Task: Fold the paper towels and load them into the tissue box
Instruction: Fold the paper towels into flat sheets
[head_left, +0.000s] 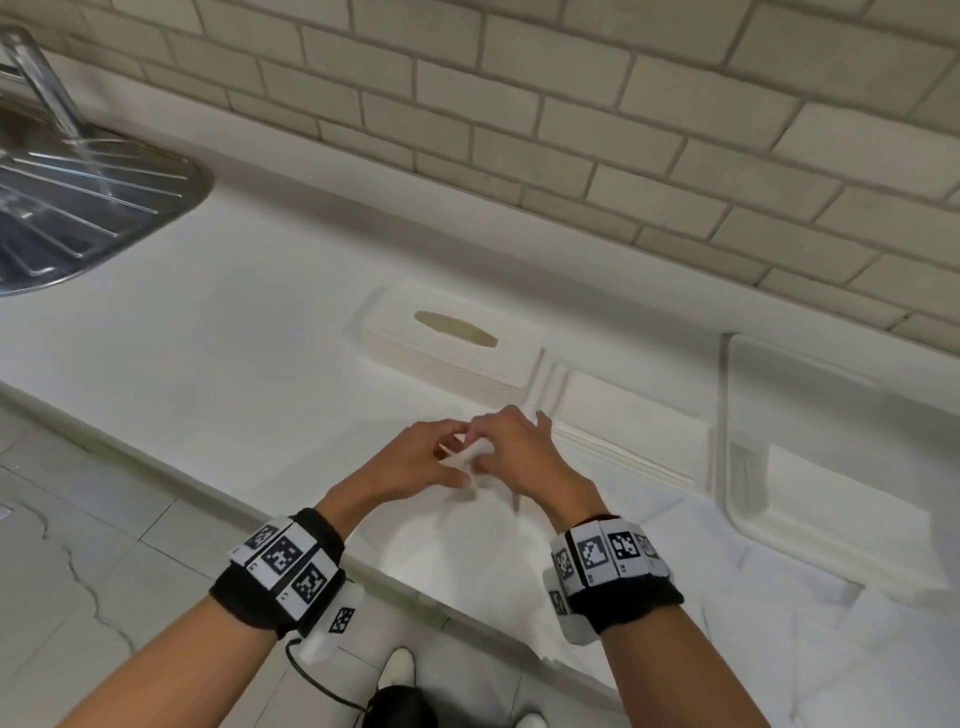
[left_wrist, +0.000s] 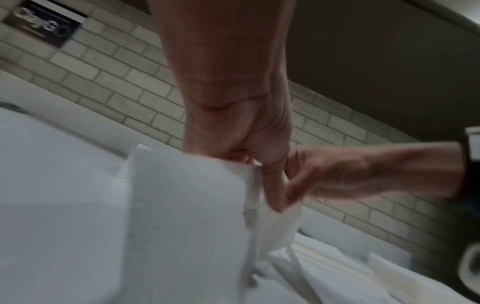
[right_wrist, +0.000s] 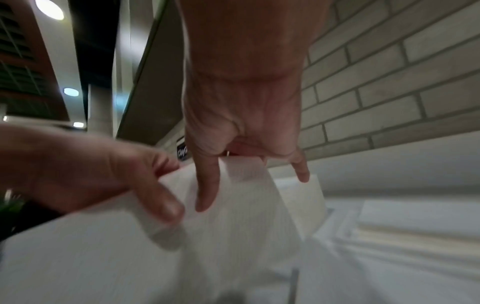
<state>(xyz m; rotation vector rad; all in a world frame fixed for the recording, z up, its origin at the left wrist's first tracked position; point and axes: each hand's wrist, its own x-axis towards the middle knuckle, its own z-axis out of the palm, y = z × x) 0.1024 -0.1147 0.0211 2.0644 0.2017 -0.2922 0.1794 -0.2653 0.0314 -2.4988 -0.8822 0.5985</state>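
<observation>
A white paper towel (head_left: 470, 525) hangs over the white counter, held up by its top edge between both hands. My left hand (head_left: 448, 458) pinches that edge from the left, and my right hand (head_left: 493, 442) pinches it just beside, so the fingers nearly touch. In the left wrist view my left hand (left_wrist: 241, 152) grips the towel (left_wrist: 187, 216) at its top, with the right hand (left_wrist: 311, 176) alongside. The right wrist view shows my right hand (right_wrist: 233, 156) holding the sheet (right_wrist: 233, 226). Beyond the hands stands the white tissue box (head_left: 452, 358), with an oval slot on top.
A stack of flat white paper towels (head_left: 618, 415) lies right of the box. Further right is a white tray (head_left: 737, 499). A steel sink drainer (head_left: 78, 197) fills the far left. A tiled wall (head_left: 571, 130) backs the counter, whose front edge (head_left: 260, 512) runs near my wrists.
</observation>
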